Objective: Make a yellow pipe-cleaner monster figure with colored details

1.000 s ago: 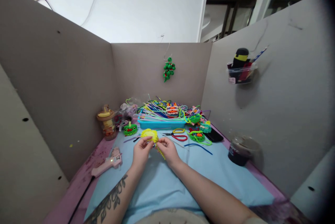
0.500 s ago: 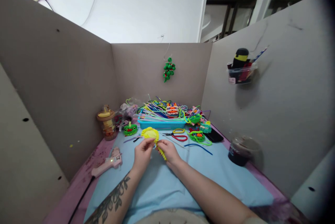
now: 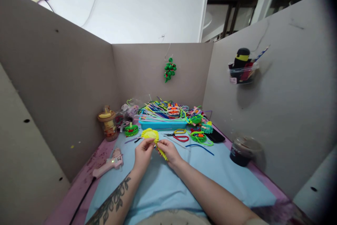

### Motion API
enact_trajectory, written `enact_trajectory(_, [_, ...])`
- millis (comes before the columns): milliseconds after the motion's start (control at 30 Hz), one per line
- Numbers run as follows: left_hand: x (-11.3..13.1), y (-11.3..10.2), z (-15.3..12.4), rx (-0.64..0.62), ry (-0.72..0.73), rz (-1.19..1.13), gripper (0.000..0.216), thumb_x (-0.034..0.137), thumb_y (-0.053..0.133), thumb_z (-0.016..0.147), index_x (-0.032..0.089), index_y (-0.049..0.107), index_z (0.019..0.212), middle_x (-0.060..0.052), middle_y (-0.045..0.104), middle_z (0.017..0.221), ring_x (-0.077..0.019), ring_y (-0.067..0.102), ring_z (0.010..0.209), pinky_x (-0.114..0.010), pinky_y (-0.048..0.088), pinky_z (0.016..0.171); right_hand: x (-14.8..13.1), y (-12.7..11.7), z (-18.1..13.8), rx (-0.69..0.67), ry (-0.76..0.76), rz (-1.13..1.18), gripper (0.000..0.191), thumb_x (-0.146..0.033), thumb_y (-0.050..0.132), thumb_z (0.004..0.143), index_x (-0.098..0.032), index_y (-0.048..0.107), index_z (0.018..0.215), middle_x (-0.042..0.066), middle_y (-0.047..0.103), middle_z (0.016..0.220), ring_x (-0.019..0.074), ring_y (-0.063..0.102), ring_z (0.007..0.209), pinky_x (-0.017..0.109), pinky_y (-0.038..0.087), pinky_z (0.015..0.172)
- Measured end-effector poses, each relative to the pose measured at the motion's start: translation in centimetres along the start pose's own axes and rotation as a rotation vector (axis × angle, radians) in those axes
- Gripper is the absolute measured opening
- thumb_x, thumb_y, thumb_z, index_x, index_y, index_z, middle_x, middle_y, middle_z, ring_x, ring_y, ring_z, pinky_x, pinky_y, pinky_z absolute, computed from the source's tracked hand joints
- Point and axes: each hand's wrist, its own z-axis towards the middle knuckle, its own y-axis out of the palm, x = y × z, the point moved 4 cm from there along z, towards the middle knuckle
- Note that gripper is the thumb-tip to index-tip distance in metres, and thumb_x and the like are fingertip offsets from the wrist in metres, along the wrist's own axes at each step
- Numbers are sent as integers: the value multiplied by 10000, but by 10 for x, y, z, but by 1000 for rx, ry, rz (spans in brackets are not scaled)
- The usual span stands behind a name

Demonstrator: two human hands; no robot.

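Observation:
My left hand [image 3: 144, 150] pinches a yellow pipe-cleaner piece [image 3: 150, 134], a rounded, fuzzy shape that stands up past my fingertips. From it a twisted yellow strand runs down through my right hand [image 3: 169, 150], whose thumb and fingers are closed on it. Both hands meet over the blue cloth, fingertips almost touching. Just beyond them lie scissors [image 3: 180, 137] with red and yellow handles and a blue pipe cleaner [image 3: 200, 149]. My fingers hide part of the yellow strand.
A blue tray [image 3: 163, 125] heaped with pipe cleaners stands at the back. Green frog-like pieces [image 3: 131, 130] lie beside it. On the left are a pink glue gun [image 3: 108, 166] with a cord and a lidded cup [image 3: 107, 125]; a dark jar [image 3: 240, 154] stands right. Grey panels enclose three sides.
The yellow piece has shifted very slightly to the left with my left fingers. My right hand's grip looks the same.

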Motion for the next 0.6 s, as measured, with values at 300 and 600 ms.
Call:
enact_trajectory(300, [5, 2, -2, 23, -81, -76, 267, 311, 710, 604, 143, 679, 809, -45, 670, 731, -150, 587, 598, -235, 465, 510, 1, -1, 4, 19, -186, -110, 210, -321, 666, 630, -163, 527, 629, -61, 474, 504, 80, 399, 466, 206, 293, 458])
enact_trajectory(600, [8, 1, -2, 49, -129, -66, 320, 324, 733, 572, 137, 681, 827, -47, 681, 698, -125, 561, 510, -209, 419, 434, 2, -3, 6, 44, -268, -184, 227, -349, 653, 668, -165, 520, 653, -45, 485, 550, 97, 419, 503, 221, 327, 483])
